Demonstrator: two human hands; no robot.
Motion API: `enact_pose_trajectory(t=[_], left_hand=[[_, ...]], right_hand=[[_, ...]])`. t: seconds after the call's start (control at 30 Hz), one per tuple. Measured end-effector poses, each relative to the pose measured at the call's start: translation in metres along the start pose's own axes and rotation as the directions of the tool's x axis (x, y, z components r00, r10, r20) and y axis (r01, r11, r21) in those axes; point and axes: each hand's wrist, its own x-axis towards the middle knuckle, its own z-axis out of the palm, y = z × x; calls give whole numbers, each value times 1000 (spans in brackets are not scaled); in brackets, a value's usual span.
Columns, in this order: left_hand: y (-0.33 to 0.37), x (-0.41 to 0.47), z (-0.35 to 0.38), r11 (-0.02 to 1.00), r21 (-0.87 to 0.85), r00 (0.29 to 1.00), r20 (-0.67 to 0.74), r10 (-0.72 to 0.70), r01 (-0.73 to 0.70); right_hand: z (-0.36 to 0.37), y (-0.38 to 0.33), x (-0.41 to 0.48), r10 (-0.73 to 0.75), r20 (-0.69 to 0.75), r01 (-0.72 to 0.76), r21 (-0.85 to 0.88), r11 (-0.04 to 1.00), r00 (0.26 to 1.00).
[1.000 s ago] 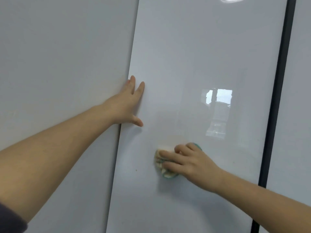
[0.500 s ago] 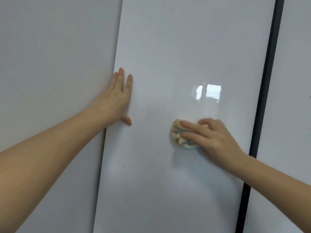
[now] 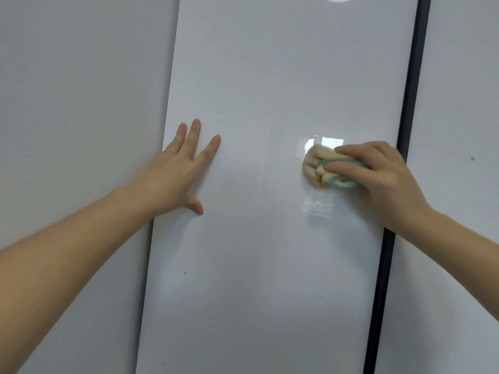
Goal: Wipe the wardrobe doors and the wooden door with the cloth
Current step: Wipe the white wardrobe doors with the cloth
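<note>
The cloth (image 3: 318,168) is travelling up and rightward since a second ago, from the lower middle of the wardrobe door (image 3: 270,76) to a spot just left of the dark strip (image 3: 405,130). The right hand (image 3: 378,179) is riding with it, fingers curled over the wad and pressing it onto the glossy panel. The left hand (image 3: 175,171) is lying flat well left of the strip, on the door's far edge, fingers straight and now fanning apart, holding nothing.

Trouble I'm watching for: the hand is nearing the strip, so one more push rightward is likely sending the cloth off the door edge into that gap. The wad is bunching small, probably leaving unwiped bands. A speck (image 3: 322,296) lower down, left of the strip, is waiting untouched.

Hard to read: a window reflection (image 3: 318,209) is sitting around the cloth, masking any streaks. Half the cloth is hiding under the fingers, the door's top and bottom are running out of view, and the wooden door isn't showing at all.
</note>
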Motion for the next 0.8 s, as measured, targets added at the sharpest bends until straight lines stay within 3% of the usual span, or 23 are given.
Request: enact_pose_trajectory(t=[0.07, 0.2, 0.4, 0.53, 0.6, 0.73, 0.8], left_hand=[[0, 0, 0, 1000, -6, 1000, 0, -5, 5], [0, -1, 1, 1000, 1, 1000, -9, -1, 1], [0, 0, 3, 1000, -1, 1000, -24, 1, -1], [1, -1, 3, 1000, -14, 1000, -29, 2, -2], [1, 0, 3, 1000, -14, 1000, -30, -5, 5], [1, 0, 3, 1000, -2, 1000, -26, -3, 3], [1, 0, 2, 1000, -1, 1000, -25, -4, 4]], right_hand=[[-3, 5, 3, 107, -46, -105, 27, 994, 993], [5, -21, -36, 130, -22, -128, 70, 989, 991], [9, -67, -132, -35, 111, 15, 178, 984, 993], [10, -66, -132, -125, 143, 100, 169, 981, 982], [9, -55, -111, -94, 103, 78, 148, 986, 990], [13, -42, -74, 121, -16, -118, 124, 985, 992], [20, -58, -87, 90, -23, -86, 133, 987, 996]])
